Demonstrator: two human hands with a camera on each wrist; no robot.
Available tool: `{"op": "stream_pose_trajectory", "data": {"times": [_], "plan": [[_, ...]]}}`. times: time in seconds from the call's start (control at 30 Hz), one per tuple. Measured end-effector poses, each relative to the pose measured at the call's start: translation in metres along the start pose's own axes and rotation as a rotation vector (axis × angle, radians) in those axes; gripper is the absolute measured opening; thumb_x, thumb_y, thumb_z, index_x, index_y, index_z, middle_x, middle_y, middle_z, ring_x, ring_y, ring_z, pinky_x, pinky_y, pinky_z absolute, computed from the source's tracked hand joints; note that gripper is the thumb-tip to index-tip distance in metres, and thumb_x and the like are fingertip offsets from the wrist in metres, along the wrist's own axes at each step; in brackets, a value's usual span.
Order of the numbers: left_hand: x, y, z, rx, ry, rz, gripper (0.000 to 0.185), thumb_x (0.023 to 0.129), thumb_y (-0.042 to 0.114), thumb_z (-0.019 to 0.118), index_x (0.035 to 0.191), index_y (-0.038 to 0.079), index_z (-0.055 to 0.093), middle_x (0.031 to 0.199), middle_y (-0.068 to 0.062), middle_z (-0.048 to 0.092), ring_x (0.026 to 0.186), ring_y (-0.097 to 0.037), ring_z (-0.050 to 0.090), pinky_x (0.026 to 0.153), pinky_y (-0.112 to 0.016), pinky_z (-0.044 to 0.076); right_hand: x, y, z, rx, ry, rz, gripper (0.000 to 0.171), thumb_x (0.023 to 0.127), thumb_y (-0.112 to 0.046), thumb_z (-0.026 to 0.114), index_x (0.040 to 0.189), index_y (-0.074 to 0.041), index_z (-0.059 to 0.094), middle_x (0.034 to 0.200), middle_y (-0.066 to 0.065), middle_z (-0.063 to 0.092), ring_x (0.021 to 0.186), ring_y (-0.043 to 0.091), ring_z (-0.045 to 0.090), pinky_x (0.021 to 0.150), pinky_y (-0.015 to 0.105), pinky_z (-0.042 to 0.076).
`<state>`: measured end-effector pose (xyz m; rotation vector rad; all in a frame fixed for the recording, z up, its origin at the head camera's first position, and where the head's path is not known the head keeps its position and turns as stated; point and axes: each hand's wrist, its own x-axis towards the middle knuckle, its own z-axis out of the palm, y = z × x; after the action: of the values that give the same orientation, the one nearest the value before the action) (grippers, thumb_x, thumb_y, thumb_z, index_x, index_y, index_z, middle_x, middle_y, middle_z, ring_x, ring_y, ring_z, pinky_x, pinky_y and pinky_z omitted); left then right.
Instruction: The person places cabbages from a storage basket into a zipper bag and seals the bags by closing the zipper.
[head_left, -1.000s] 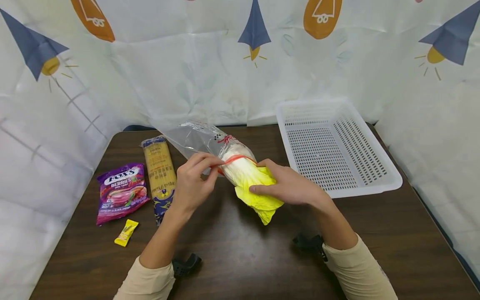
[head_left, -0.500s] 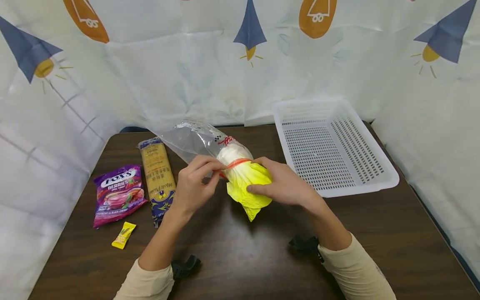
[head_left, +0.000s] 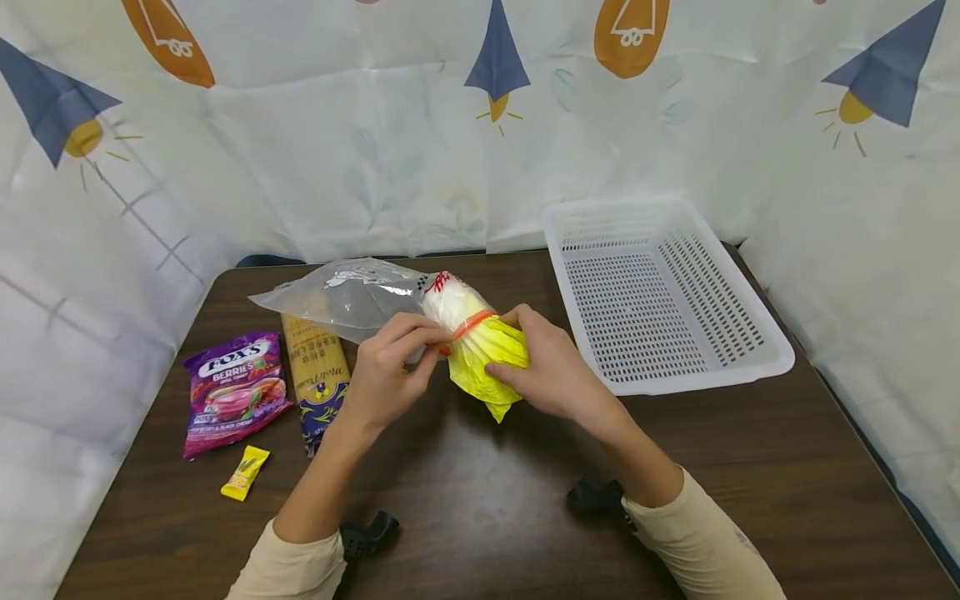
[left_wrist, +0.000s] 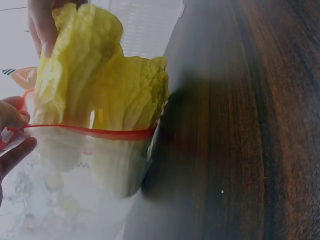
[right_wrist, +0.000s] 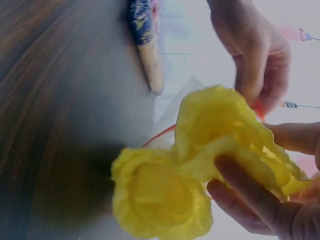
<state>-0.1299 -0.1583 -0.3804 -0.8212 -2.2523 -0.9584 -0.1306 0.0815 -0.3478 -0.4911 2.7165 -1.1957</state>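
Two napa cabbages (left_wrist: pixel 127 95) lie side by side, white stalk ends inside a clear plastic bag (head_left: pixel 360 292) and yellow leafy tops outside its mouth. The bag's red rim (left_wrist: pixel 115 134) circles them around the middle. My left hand (head_left: pixel 397 358) pinches this rim at its left side between thumb and fingers. My right hand (head_left: pixel 551 367) grips the leafy end of one cabbage, thumb on the near side; in the right wrist view its fingers (right_wrist: pixel 250 195) curl over the leaves. The bag's slack end stretches to the left, over the top of a pasta pack (head_left: pixel 318 375).
A white perforated basket (head_left: pixel 776 362) stands at the back right of the dark wooden table (head_left: pixel 480 533). On the left lie a purple Fox's candy bag (head_left: pixel 236 392) and a small yellow wrapped sweet (head_left: pixel 245 473). A printed curtain (head_left: pixel 420 167) hangs behind the table.
The right hand has moved left with the cabbages, and less of their tops shows beyond the red rim. The bag's slack end has dropped leftward over the pasta pack. The left hand keeps its pinch.
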Motion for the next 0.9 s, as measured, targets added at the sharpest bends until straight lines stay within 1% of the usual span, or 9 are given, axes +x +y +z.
{"op": "stream_pose_trajectory", "data": {"times": [0.13,0.27,0.4,0.5,0.57,0.7,0.77,0.9], "plan": [[-0.001,0.0,0.001,-0.009,-0.016,-0.011,0.017,0.088,-0.005,0.075,0.101,0.005,0.079,0.103,-0.006,0.074,0.098,-0.021,0.067,0.1,-0.011,0.048,0.004,0.004,0.009,-0.044,0.05,-0.03,0.055,0.087,-0.024,0.085,0.131,-0.01,0.055,0.12,0.007,0.064,0.096,0.025,0.061,0.083,0.039,0.054],[-0.001,0.0,0.001,-0.013,-0.014,-0.018,0.017,0.088,-0.004,0.076,0.101,0.006,0.08,0.103,-0.005,0.074,0.1,-0.02,0.068,0.101,-0.012,0.049,0.002,0.003,0.013,-0.111,0.115,-0.104,0.05,0.086,-0.019,0.086,0.127,-0.01,0.059,0.116,0.009,0.063,0.093,0.027,0.062,0.081,0.039,0.055],[0.0,0.0,0.001,-0.033,0.008,-0.027,0.018,0.087,-0.005,0.077,0.101,0.006,0.08,0.103,-0.006,0.074,0.1,-0.021,0.069,0.1,-0.011,0.048,0.0,-0.001,0.015,-0.198,0.174,-0.172,0.052,0.086,-0.017,0.085,0.132,-0.012,0.061,0.121,0.011,0.063,0.098,0.029,0.065,0.086,0.044,0.058],[0.001,-0.001,0.0,-0.04,0.031,-0.037,0.018,0.087,-0.005,0.077,0.1,0.006,0.08,0.102,-0.006,0.075,0.098,-0.022,0.07,0.099,-0.01,0.048,-0.002,-0.003,0.017,-0.274,0.199,-0.209,0.054,0.087,-0.017,0.085,0.137,-0.017,0.062,0.125,0.011,0.063,0.102,0.029,0.067,0.089,0.045,0.06],[0.001,-0.001,-0.001,-0.035,0.046,-0.04,0.017,0.087,-0.005,0.076,0.099,0.006,0.08,0.101,-0.005,0.075,0.097,-0.022,0.07,0.099,-0.01,0.048,-0.002,-0.004,0.018,-0.313,0.216,-0.237,0.055,0.087,-0.017,0.085,0.137,-0.02,0.063,0.126,0.01,0.063,0.101,0.029,0.069,0.088,0.044,0.061],[0.001,-0.002,-0.002,-0.031,0.066,-0.041,0.015,0.088,-0.004,0.074,0.097,0.007,0.08,0.098,-0.004,0.075,0.095,-0.021,0.07,0.098,-0.011,0.048,-0.001,-0.003,0.021,-0.34,0.254,-0.296,0.052,0.085,-0.016,0.087,0.133,-0.02,0.069,0.126,0.009,0.063,0.1,0.028,0.071,0.086,0.042,0.062],[0.001,-0.002,-0.003,-0.039,0.061,-0.038,0.015,0.088,-0.004,0.074,0.097,0.007,0.08,0.098,-0.004,0.075,0.095,-0.021,0.07,0.098,-0.011,0.048,0.0,-0.002,0.023,-0.349,0.274,-0.329,0.049,0.084,-0.015,0.087,0.131,-0.019,0.072,0.126,0.008,0.063,0.101,0.028,0.071,0.086,0.041,0.062],[0.0,-0.002,-0.004,-0.052,0.055,-0.037,0.016,0.088,-0.004,0.074,0.098,0.007,0.08,0.099,-0.004,0.075,0.096,-0.02,0.07,0.099,-0.01,0.048,0.001,0.001,0.024,-0.41,0.315,-0.412,0.046,0.084,-0.012,0.086,0.128,-0.019,0.075,0.126,0.009,0.063,0.107,0.029,0.069,0.086,0.041,0.063]]}}
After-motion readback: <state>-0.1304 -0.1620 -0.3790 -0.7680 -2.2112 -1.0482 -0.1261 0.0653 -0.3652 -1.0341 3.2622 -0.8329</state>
